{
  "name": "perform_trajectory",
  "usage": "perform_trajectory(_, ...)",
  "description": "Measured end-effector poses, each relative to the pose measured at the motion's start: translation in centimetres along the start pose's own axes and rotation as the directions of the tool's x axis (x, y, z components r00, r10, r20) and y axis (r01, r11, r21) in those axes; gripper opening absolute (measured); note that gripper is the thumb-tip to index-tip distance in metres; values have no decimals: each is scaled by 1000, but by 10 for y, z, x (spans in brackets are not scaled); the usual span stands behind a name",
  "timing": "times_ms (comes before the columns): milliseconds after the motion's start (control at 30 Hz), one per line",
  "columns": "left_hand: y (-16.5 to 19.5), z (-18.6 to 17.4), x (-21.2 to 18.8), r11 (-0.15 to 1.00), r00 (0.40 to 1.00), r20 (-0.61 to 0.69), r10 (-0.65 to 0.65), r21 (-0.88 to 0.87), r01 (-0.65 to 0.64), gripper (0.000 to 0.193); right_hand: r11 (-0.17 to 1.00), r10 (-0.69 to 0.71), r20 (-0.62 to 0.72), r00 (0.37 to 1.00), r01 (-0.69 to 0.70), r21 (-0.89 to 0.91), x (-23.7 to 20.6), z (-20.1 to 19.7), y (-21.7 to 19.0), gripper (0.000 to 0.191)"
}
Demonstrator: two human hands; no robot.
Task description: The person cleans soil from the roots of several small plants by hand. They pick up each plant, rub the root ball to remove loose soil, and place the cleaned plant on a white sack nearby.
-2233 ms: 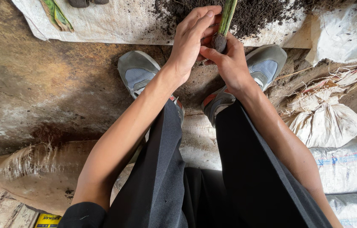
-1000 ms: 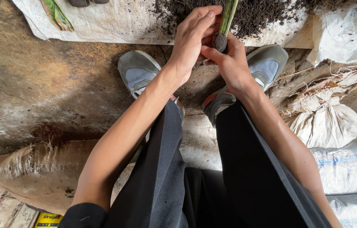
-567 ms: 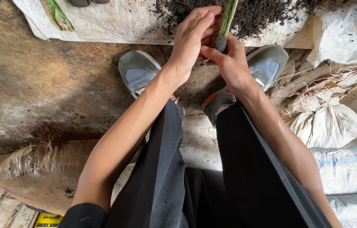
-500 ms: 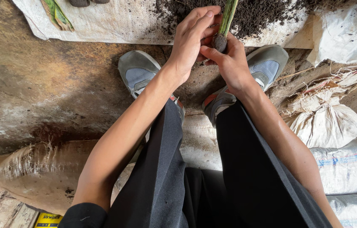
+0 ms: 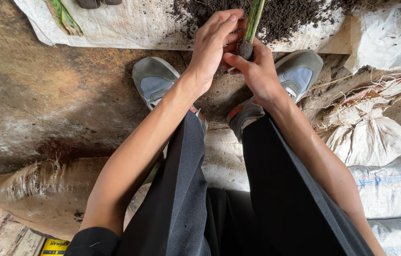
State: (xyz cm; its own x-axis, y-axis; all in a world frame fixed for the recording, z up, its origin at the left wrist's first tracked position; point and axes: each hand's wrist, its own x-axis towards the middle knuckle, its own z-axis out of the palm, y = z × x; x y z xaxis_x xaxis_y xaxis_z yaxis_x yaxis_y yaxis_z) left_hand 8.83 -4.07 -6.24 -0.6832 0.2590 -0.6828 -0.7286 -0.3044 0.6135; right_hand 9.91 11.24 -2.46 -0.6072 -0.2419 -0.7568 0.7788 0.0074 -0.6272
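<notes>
Right hand (image 5: 257,71) grip pinches stem (image 5: 253,19) base; stem runs straight away. Left hand (image 5: 212,45) cups it, touching.

Stained brown concrete floor (image 5: 44,95), white woven sheet (image 5: 134,28), tied sacks (image 5: 371,142) at right

Bare forearms, black sleeve (image 5: 91,242) at left elbow, black trousers (image 5: 238,199), grey sneakers (image 5: 155,83) with orange accents.
</notes>
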Motion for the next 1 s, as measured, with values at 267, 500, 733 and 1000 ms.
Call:
perform_trajectory(267,-2,3,1,1000,1000,0,-2,3,2,53,1000,18,-10,1000,-18,6,-2,-1,-2,20)
perform_trajectory(500,-1,5,1,1000,1000,-1,0,19,0,53,1000,14,-16,1000,-14,-19,-2,-2,-2,21)
perform_trajectory(733,-2,6,1,1000,1000,-4,6,13,-6,53,1000,21,-21,1000,-21,-20,-4,-2,-2,21)
perform_trajectory(1000,-3,4,1,1000,1000,2,13,11,-13,52,1000,11,-15,1000,-10,16,-3,0,-2,21)
